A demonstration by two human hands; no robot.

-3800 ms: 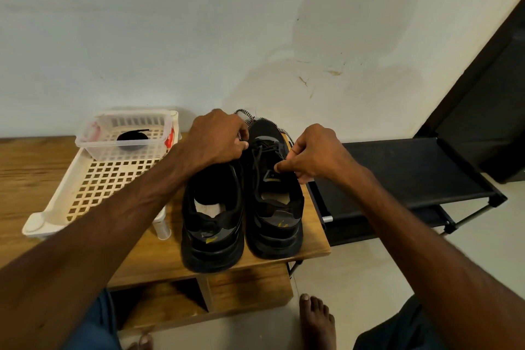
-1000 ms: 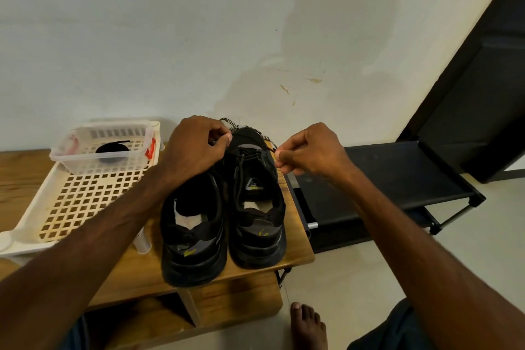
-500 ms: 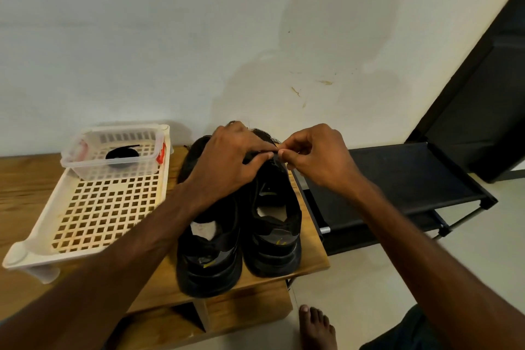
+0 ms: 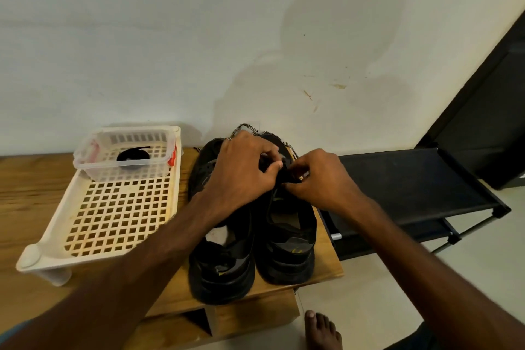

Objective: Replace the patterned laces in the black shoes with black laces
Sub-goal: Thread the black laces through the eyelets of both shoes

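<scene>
Head view: two black shoes (image 4: 224,273) are stood side by side at the right end of the worktop (image 4: 28,193), heels toward its front edge. At the eyelets of the right shoe (image 4: 287,253), a black lace (image 4: 285,173) is pinched by curled fingers of the left hand (image 4: 241,170) and the right hand (image 4: 321,179). Patterned laces (image 4: 244,126) lie at the back edge. An eyelet could be skipped, since black on black is hard to follow. No writing can be read, and the yellow heel marks are too small.
</scene>
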